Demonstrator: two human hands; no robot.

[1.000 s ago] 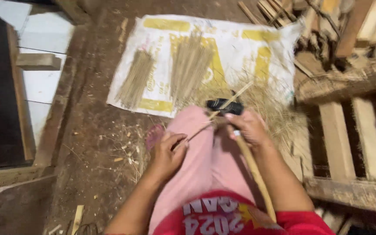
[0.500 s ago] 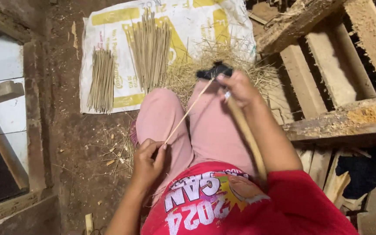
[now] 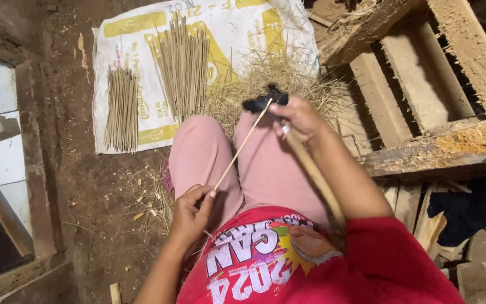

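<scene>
**Ana:** Stick [image 3: 242, 145], thin and pale, runs slantwise over the pink-clad knees, from seven o'clock up toward one o'clock. Who has it?

**Ben:** Both hands. The left hand [image 3: 191, 213] pinches its lower end between thumb and fingers. The right hand [image 3: 298, 119] is closed on a long wooden handle [image 3: 313, 174], and the stick's upper end meets the dark blade [image 3: 261, 103] there.

**Ana:** How would it handle?

**Ben:** Light, I'd judge, and springy; so slender that it could snap if bent hard. Best held near the end, as the left hand does, with the rest supported.

**Ana:** What lies around?

**Ben:** At twelve o'clock a white sack [image 3: 142, 34] spread on the dirt, with a long bundle of sticks [image 3: 184, 67] and a shorter bundle [image 3: 121, 108] at eleven. Straw-like shavings [image 3: 265, 76] are heaped beyond the knees. Wooden planks [image 3: 423, 73] stand at two o'clock.
</scene>
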